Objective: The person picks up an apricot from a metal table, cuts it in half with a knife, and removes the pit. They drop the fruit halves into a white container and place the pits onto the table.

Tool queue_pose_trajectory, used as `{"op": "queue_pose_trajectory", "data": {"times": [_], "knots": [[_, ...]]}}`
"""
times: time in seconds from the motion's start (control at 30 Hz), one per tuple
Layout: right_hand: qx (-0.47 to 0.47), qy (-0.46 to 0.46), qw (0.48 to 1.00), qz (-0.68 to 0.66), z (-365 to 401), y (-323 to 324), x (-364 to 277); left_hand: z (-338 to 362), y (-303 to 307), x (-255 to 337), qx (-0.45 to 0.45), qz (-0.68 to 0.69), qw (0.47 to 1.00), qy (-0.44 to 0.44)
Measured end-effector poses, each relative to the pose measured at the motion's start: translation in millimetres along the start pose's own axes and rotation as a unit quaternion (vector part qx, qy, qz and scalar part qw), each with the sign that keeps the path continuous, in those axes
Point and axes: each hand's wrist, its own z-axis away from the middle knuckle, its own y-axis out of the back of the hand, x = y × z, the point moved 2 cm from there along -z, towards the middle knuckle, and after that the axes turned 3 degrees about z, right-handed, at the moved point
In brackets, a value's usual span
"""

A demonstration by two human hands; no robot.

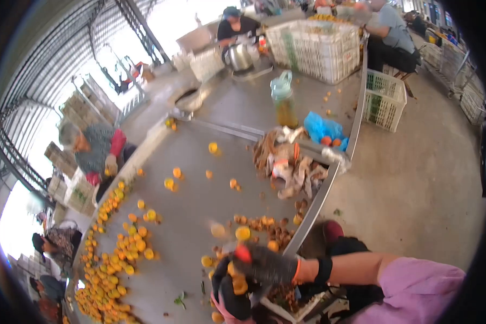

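My left hand [229, 296], in a dark glove, is low at the table's near edge and cups a few small orange fruits [235, 282]. My right hand [265, 264], in a dark glove with an orange cuff, reaches in from the right just above it. Its fingers are curled around a small red thing [243, 252]; what that is I cannot tell. A pink sleeve [416, 291] covers that arm. Loose fruits [243, 233] and brown scraps [272, 229] lie on the metal table [194, 200] just beyond my hands. One fruit [217, 229] is blurred.
Many orange fruits [113, 259] are heaped along the table's left side, where several people sit. A pile of rags and gloves [289, 164], a blue bag [321, 127] and a bottle [283, 100] lie along the right rim. White crates [318, 48] [384, 100] stand farther off.
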Motion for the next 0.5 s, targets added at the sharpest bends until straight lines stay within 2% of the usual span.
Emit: {"op": "queue_pose_trajectory", "data": {"times": [0.03, 0.07, 0.1, 0.13, 0.17, 0.2, 0.23, 0.27, 0.3, 0.37, 0.47, 0.5], "knots": [[0.004, -0.033, 0.989, -0.141, -5, 9, -4, 8, -1, -8, 0.059, 0.297, 0.933, 0.194], [-0.017, -0.152, 0.964, -0.217, -5, 14, -7, 5, -1, -5, 0.059, 0.190, 0.966, 0.166], [-0.038, -0.271, 0.918, -0.286, -3, 17, -9, 4, -4, -9, 0.109, 0.163, 0.974, 0.110], [-0.049, -0.300, 0.906, -0.295, 0, 15, -5, 5, -5, -17, 0.140, 0.258, 0.944, 0.151], [-0.044, -0.255, 0.929, -0.263, 1, 12, -4, 5, -3, -12, 0.074, 0.255, 0.942, 0.207], [-0.039, -0.202, 0.952, -0.228, 0, 10, -2, 5, -2, -26, 0.079, 0.322, 0.917, 0.224], [-0.048, -0.220, 0.945, -0.236, -1, 7, 0, -1, -4, -17, 0.054, 0.083, 0.986, 0.133], [-0.041, -0.229, 0.941, -0.244, -2, 5, 2, -5, -8, -9, 0.012, -0.162, 0.986, 0.033], [-0.033, -0.235, 0.939, -0.248, -5, 4, 3, -5, -7, -11, 0.014, -0.164, 0.985, 0.045], [-0.021, -0.227, 0.947, -0.226, -8, 2, 5, -3, -4, -20, 0.050, 0.075, 0.985, 0.146], [-0.008, -0.223, 0.958, -0.182, -12, -5, 15, -3, 9, -37, 0.026, 0.051, 0.987, 0.153], [0.009, -0.145, 0.979, -0.145, -13, -9, 25, -3, 9, -36, 0.048, 0.017, 0.988, 0.144]]}}
